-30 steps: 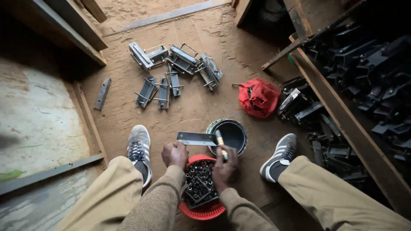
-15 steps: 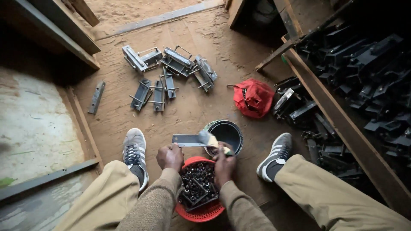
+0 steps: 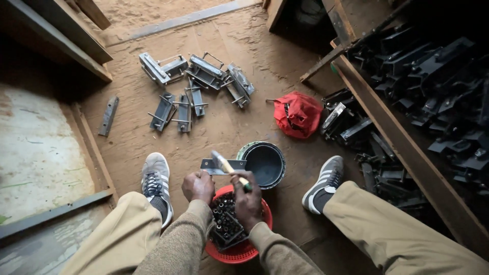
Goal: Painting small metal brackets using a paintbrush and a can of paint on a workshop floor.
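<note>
My left hand (image 3: 198,186) grips a flat grey metal bracket (image 3: 220,166) and holds it level above my knees. My right hand (image 3: 246,196) is closed on a paintbrush (image 3: 227,166) with a pale wooden handle, and its bristle end lies over the bracket. Just beyond the bracket stands a round paint can (image 3: 265,163) with dark paint inside. Beneath both hands sits a red basin (image 3: 239,250) packed with dark bolts and small metal parts.
Several grey metal clamp brackets (image 3: 196,84) lie spread on the sandy floor ahead, and a single flat strip (image 3: 108,115) to the left. A red bag (image 3: 298,114) sits right of them. Black painted metal parts (image 3: 433,91) fill the wooden bin at right. My shoes (image 3: 155,178) flank the basin.
The brush has swung left, from over the paint can onto the bracket. The left hand keeps the bracket in much the same place. The view has shifted a little.
</note>
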